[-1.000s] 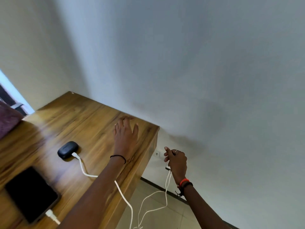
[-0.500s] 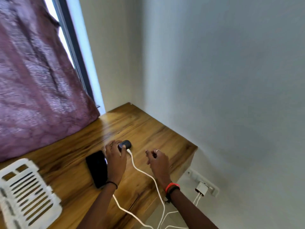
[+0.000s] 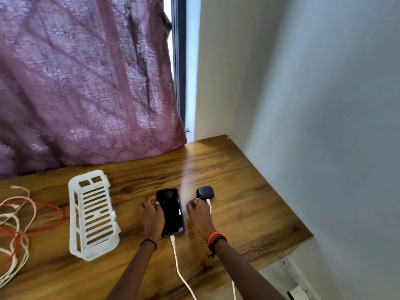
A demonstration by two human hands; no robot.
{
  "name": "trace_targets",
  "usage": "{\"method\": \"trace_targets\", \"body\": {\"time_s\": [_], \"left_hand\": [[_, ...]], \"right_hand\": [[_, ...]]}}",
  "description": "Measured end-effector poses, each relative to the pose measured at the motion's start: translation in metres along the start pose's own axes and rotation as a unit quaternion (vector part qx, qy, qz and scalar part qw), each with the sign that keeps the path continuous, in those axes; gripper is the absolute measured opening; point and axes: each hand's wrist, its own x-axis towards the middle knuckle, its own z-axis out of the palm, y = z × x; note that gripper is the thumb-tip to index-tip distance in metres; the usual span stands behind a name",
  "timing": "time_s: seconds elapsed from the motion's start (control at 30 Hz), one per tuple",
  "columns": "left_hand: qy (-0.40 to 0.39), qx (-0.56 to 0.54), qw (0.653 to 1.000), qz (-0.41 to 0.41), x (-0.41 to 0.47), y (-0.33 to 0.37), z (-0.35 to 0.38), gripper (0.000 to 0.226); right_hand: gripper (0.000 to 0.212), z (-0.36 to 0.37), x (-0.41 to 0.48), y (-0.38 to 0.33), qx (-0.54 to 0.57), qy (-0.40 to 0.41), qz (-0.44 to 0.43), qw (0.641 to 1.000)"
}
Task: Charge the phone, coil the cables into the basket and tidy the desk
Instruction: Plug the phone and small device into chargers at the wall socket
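Phone is recorded face up at lower centre of the counter, with a white cable plugged into its near end. Left hand is placed just left of it, fingers curled, tips touching the phone's left edge; a grip cannot be confirmed. Right hand is placed just right of the phone, fingers curled together below the earbud case; a pinch cannot be told. Basket lies further left, loose cables at the left edge.
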Motion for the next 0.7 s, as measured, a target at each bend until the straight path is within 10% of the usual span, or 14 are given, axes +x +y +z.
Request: {"method": "trace_targets", "body": {"time_s": [0.7], "left_hand": [[-0.070,0.045,0.995,-0.050,-0.008,-0.013,-0.012,0.037]], "right_hand": [[0.034,0.022,0.022,-0.006,0.042,-0.035,0.055,0.997]]}}
